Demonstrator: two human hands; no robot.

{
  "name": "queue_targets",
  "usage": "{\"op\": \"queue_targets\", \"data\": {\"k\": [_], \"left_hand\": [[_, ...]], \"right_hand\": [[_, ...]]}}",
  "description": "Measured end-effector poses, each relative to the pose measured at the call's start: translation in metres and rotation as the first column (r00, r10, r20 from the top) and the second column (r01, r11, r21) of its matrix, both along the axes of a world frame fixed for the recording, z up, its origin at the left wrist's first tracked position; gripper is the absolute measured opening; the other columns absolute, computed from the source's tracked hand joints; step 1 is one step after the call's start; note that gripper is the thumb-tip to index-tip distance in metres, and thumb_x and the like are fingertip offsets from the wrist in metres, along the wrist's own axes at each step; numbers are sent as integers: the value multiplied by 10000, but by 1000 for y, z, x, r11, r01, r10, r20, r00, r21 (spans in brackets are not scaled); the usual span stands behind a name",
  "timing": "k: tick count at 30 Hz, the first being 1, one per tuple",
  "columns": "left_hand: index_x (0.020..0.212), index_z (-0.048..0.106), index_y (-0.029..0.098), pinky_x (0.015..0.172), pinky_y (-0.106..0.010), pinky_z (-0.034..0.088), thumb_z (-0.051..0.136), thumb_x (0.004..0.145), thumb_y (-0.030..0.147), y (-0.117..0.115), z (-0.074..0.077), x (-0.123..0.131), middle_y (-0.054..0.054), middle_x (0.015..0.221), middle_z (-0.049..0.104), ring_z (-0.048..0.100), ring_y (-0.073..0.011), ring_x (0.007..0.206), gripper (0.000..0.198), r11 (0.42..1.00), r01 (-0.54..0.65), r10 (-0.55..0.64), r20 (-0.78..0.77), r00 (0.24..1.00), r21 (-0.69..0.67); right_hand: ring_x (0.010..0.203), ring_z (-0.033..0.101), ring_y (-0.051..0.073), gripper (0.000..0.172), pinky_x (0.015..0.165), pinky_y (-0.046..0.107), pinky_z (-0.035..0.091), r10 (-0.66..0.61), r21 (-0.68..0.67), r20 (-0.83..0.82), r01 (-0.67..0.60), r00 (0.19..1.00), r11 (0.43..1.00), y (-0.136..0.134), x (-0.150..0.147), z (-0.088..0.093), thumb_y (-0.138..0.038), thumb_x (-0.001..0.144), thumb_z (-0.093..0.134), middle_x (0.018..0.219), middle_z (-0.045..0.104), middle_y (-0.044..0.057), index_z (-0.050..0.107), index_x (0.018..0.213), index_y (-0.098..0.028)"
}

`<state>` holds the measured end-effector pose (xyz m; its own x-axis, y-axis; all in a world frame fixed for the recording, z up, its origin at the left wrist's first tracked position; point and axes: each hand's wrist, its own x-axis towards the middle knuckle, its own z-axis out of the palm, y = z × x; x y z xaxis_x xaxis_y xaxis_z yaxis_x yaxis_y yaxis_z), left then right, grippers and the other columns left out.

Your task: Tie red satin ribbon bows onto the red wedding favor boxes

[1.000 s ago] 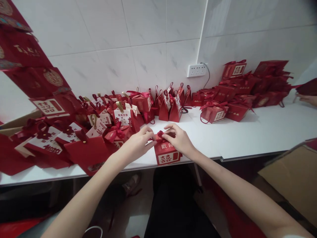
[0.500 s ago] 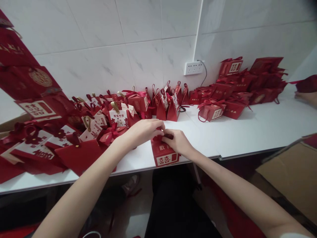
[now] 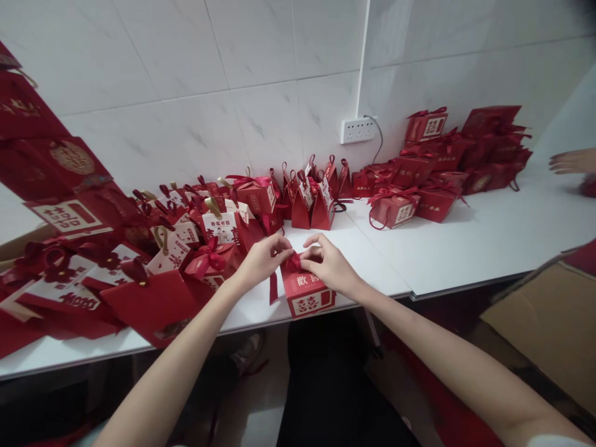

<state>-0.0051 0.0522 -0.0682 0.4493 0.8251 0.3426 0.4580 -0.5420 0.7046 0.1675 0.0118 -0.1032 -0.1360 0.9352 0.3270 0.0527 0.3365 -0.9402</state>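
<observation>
A red gift box (image 3: 310, 287) with a white label and gold characters sits at the table's front edge. A red ribbon (image 3: 293, 263) is gathered in a bow or knot on its top, and one tail hangs down at the left side. My left hand (image 3: 264, 257) pinches the ribbon from the left, fingers closed. From the right, my right hand (image 3: 325, 264) pinches the same ribbon with thumb and forefinger, its other fingers curled above the box. The exact shape of the knot is partly hidden by the fingers.
Several red and white gift boxes crowd the white table (image 3: 363, 248) at left, near a tall stack of red boxes (image 3: 74, 155). More red boxes (image 3: 435, 205) are piled at right, below a wall socket (image 3: 358, 130). Another person's hand (image 3: 572, 162) is at far right. A cardboard box (image 3: 544, 329) stands below.
My hands have moved slightly apart over the box, and the bow and a ribbon tail now show. The other person's hand at far right has shifted off the dark red thing it held.
</observation>
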Motion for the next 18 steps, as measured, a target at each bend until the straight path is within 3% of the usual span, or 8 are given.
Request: {"op": "queue_targets", "data": {"k": [4, 9, 14, 18], "left_hand": [[726, 624, 198, 686, -243, 411, 607, 732, 199, -5, -9, 0, -1, 746, 640, 558, -141, 723, 17, 1000, 14, -14, -2, 1000, 19], [705, 675, 203, 737, -276, 427, 638, 727, 263, -20, -3, 2, -41, 779, 668, 565, -179, 788, 74, 999, 43, -43, -14, 999, -6], [750, 713, 193, 830, -294, 438, 649, 707, 300, -30, 5, 7, -83, 1070, 649, 565, -232, 1005, 132, 978, 106, -97, 56, 994, -181], [702, 715, 178, 947, -329, 386, 576, 781, 394, -30, -4, 13, -90, 1124, 629, 550, -240, 1069, 268, 959, 34, 7, 146, 989, -280]], "right_hand": [[770, 627, 174, 239, 765, 347, 462, -15, 1, -25, 15, 1000, 1000, 1, 0, -3, -270, 728, 614, 774, 659, -7, 411, 849, -234], [777, 620, 168, 218, 782, 336, 459, -111, 73, 1, 110, 994, 991, 1, -1, -5, -273, 738, 615, 778, 628, -9, 421, 826, -228], [730, 597, 163, 158, 737, 317, 463, -173, 129, 32, 167, 984, 977, -2, -2, -2, -263, 721, 619, 737, 591, -10, 472, 757, -217], [713, 586, 160, 132, 713, 309, 464, -145, 129, 29, 140, 989, 982, -3, 0, 0, -282, 729, 619, 728, 595, -1, 507, 736, -212]]}}
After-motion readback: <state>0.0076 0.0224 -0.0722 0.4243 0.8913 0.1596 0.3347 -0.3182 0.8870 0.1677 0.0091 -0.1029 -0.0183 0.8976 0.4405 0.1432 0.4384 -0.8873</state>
